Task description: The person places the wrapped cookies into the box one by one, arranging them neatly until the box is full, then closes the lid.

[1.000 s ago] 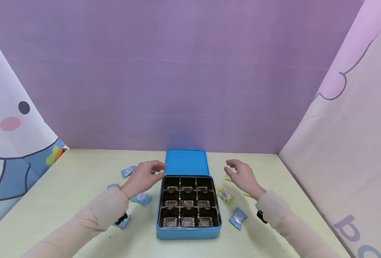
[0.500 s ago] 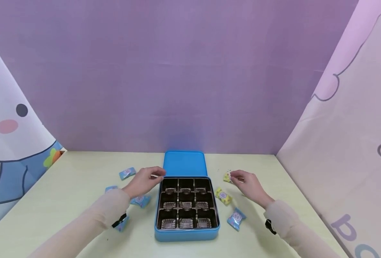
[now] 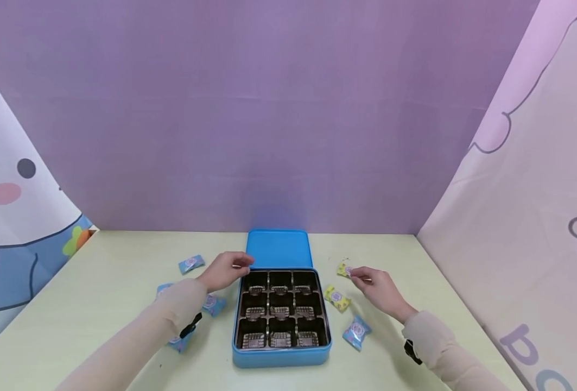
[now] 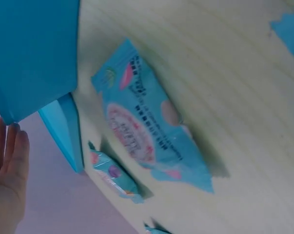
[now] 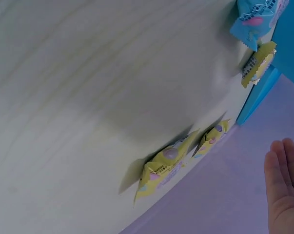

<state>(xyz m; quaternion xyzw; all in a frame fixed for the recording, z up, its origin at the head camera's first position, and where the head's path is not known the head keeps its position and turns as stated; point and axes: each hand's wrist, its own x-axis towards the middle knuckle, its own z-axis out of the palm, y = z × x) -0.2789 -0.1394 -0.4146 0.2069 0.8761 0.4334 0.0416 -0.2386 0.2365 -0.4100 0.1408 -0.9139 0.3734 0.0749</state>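
A blue tin [image 3: 281,357] stands in the middle of the table with a dark tray [image 3: 280,307] of several compartments inside. Its lid [image 3: 279,248] lies back behind it. My left hand [image 3: 223,270] is at the tin's back left corner, fingers extended; whether they touch the rim I cannot tell. To the right, my right hand [image 3: 380,291] hovers low by a yellow wrapped candy [image 3: 343,270]. Its fingers [image 5: 283,170] look straight in the right wrist view, and the candies there lie on the table. Another yellow candy [image 3: 337,298] and a blue candy [image 3: 357,333] lie beside the tin.
Several blue candies lie left of the tin, one [image 3: 191,264] near the back and one [image 3: 215,305] under the left forearm. A third yellow candy [image 5: 166,165] shows in the right wrist view. A purple backdrop [image 3: 268,119] rises behind the table [image 3: 132,260].
My right hand has lowered and shifted slightly right, towards the far yellow candy, its fingertips drawing closer together. My left hand stays near the tin's back corner.
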